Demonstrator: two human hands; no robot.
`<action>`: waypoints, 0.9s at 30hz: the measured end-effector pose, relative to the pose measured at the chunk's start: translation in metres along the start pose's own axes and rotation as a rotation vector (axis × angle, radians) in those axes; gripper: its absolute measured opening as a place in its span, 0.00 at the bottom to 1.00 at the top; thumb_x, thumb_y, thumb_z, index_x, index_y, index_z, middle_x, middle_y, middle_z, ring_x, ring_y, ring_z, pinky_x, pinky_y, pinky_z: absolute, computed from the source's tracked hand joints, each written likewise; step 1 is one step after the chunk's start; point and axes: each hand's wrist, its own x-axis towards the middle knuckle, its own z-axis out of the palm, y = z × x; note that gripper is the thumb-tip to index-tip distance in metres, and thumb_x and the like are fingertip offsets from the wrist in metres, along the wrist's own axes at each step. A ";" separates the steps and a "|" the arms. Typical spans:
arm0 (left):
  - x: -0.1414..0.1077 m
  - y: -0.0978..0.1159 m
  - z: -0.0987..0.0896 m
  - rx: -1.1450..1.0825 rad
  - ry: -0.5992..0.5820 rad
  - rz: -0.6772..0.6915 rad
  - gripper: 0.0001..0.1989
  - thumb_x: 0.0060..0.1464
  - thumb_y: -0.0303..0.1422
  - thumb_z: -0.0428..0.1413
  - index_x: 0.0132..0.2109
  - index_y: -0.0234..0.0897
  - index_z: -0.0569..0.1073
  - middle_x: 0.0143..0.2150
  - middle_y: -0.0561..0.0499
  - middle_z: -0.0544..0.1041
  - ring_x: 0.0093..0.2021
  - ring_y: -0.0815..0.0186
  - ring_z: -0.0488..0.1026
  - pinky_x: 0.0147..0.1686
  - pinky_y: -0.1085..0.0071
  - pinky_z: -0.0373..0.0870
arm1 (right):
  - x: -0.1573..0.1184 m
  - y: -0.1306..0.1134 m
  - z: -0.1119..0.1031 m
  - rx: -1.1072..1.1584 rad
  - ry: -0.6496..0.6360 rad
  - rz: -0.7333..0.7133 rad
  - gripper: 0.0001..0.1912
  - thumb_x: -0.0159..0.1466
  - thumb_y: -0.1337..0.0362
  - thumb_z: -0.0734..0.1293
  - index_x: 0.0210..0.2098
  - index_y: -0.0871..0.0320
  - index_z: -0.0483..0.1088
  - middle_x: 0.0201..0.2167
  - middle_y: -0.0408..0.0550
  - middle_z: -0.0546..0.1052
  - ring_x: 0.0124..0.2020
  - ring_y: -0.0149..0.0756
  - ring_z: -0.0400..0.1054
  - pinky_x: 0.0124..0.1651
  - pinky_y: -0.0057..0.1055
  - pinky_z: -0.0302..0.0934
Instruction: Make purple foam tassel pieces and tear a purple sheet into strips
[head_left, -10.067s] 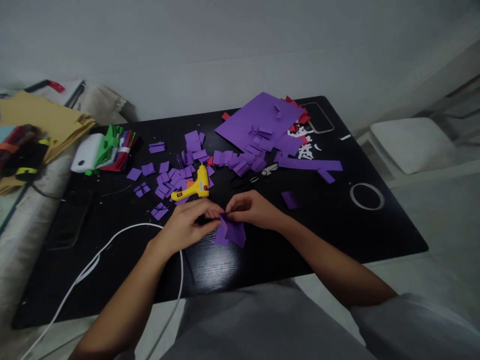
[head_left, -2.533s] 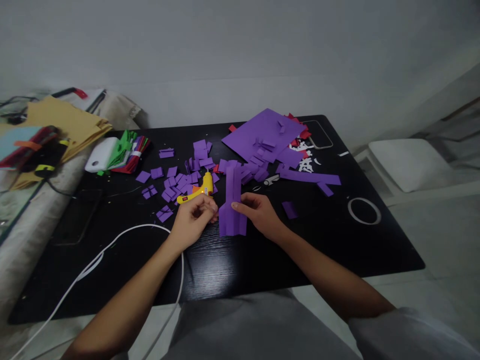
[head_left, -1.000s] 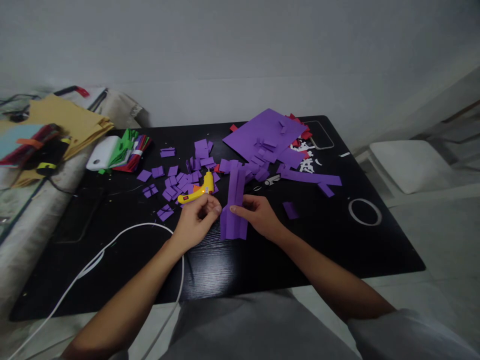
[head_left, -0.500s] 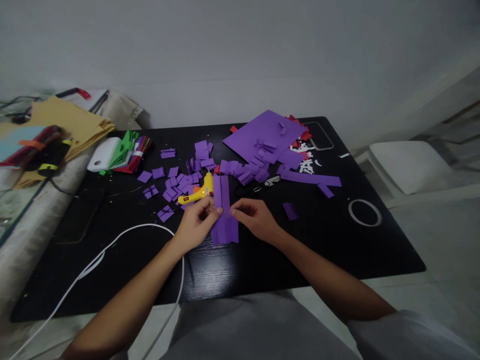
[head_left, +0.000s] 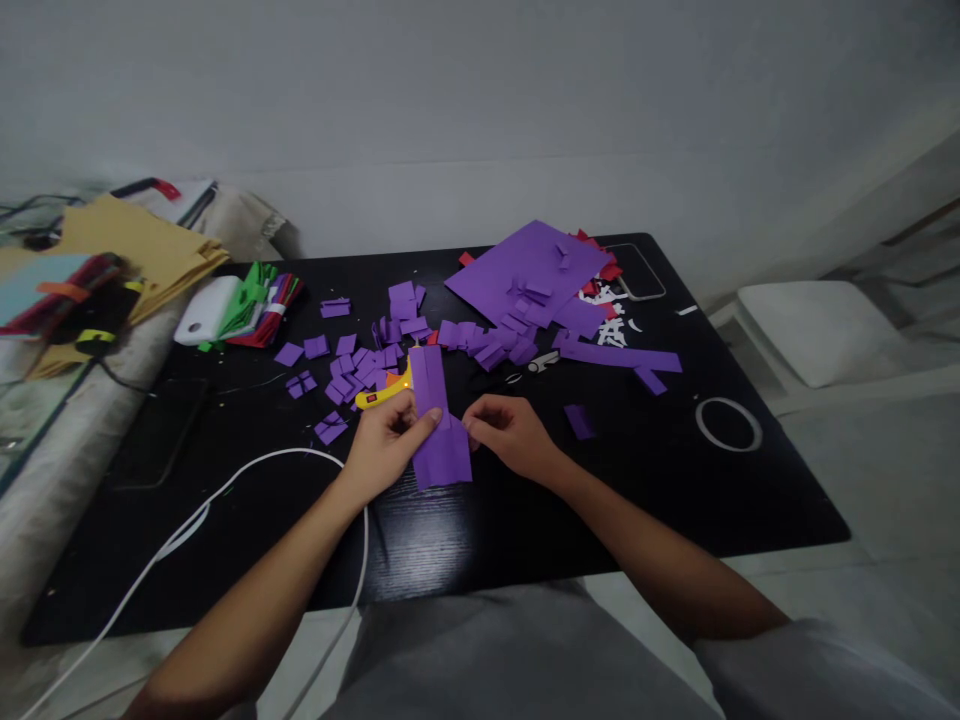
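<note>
Over the table (head_left: 637,445), pinches purple paper (head_left: 442,458) pointing lengthwise away in left hand (head_left: 384,442), with right hand (head_left: 511,434) curled at its right edge, grip unclear.

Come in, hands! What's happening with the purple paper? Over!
Left grip holding creased purple paper. Right grip at its edge, touch unclear. Yellow glue gun partly hidden behind paper.

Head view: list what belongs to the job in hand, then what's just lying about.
Likely in the job: folded purple paper, held in the left hand; yellow glue gun, partly behind it; small purple pieces.

Seemingly just lying about: pale ring; white scraps; red scraps; green bundle.
</note>
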 end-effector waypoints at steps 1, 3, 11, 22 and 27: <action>0.001 0.002 -0.001 0.002 0.011 0.003 0.18 0.55 0.42 0.63 0.26 0.37 0.68 0.22 0.58 0.62 0.24 0.71 0.58 0.25 0.74 0.57 | 0.000 0.000 0.000 0.029 0.001 0.014 0.05 0.57 0.63 0.70 0.28 0.58 0.73 0.22 0.40 0.75 0.25 0.31 0.71 0.33 0.29 0.67; 0.003 0.005 -0.003 -0.002 0.025 0.005 0.18 0.56 0.42 0.63 0.26 0.37 0.67 0.21 0.58 0.61 0.23 0.72 0.57 0.24 0.74 0.56 | 0.001 -0.001 0.000 0.073 0.022 0.028 0.06 0.57 0.62 0.71 0.27 0.58 0.72 0.22 0.40 0.75 0.24 0.30 0.71 0.32 0.29 0.68; 0.002 0.005 0.004 -0.093 -0.057 -0.045 0.16 0.55 0.43 0.63 0.28 0.36 0.71 0.23 0.57 0.64 0.24 0.71 0.59 0.25 0.74 0.57 | -0.001 -0.001 0.007 0.166 0.049 -0.024 0.17 0.53 0.58 0.78 0.36 0.55 0.70 0.32 0.41 0.77 0.34 0.31 0.73 0.44 0.31 0.69; -0.002 -0.003 0.005 0.031 -0.141 -0.050 0.10 0.57 0.39 0.59 0.35 0.35 0.73 0.26 0.57 0.67 0.26 0.71 0.63 0.28 0.74 0.60 | -0.002 0.006 0.008 0.088 0.136 -0.103 0.17 0.56 0.58 0.78 0.37 0.54 0.68 0.33 0.41 0.76 0.35 0.32 0.73 0.42 0.30 0.69; -0.007 0.001 0.010 0.271 -0.126 0.130 0.07 0.59 0.35 0.59 0.36 0.36 0.76 0.26 0.57 0.70 0.27 0.71 0.66 0.29 0.75 0.62 | -0.003 0.008 0.009 0.005 0.186 -0.080 0.16 0.57 0.57 0.76 0.40 0.54 0.70 0.34 0.44 0.81 0.35 0.36 0.77 0.38 0.31 0.70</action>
